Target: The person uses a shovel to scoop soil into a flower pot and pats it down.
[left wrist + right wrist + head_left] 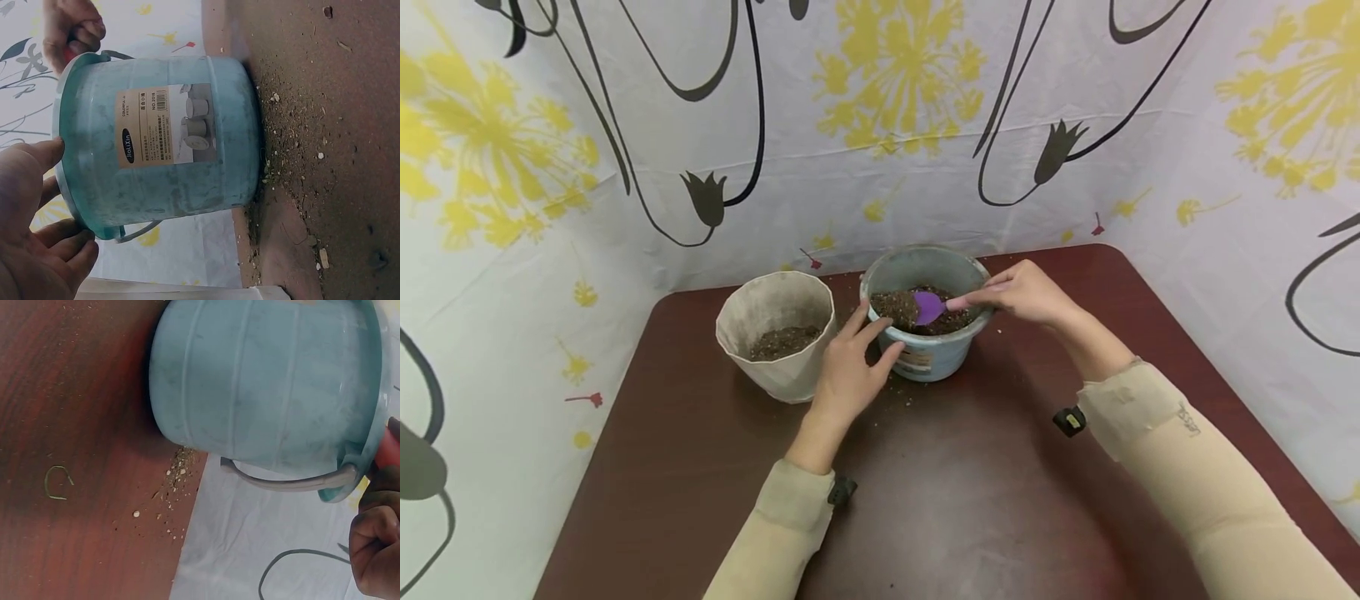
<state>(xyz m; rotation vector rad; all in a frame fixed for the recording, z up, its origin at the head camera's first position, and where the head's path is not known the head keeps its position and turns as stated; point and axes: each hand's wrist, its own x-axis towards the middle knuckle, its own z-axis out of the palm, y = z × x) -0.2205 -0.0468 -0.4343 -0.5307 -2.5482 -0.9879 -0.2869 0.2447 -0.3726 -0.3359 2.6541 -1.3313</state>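
Observation:
My right hand (1028, 292) grips the pink handle of a small trowel (930, 307) with a purple blade. Dark soil is heaped on the blade, over the blue bucket (936, 354), which holds more soil (946, 327). On the bucket's near left rim rests my left hand (848, 371), its fingers spread and the thumb toward the outer wall. The left wrist view shows the bucket's paper label (165, 126) and my left fingertips right at the rim. To the left stands a whitish faceted pot (797, 375) with some soil (785, 342) at its bottom.
Both containers stand near the far edge of the dark red-brown table (940, 492). Crumbs of soil (294, 144) lie around the bucket's base. A bucket handle (281, 483) hangs down its side. Behind the table hangs a white flower-printed cloth (865, 92).

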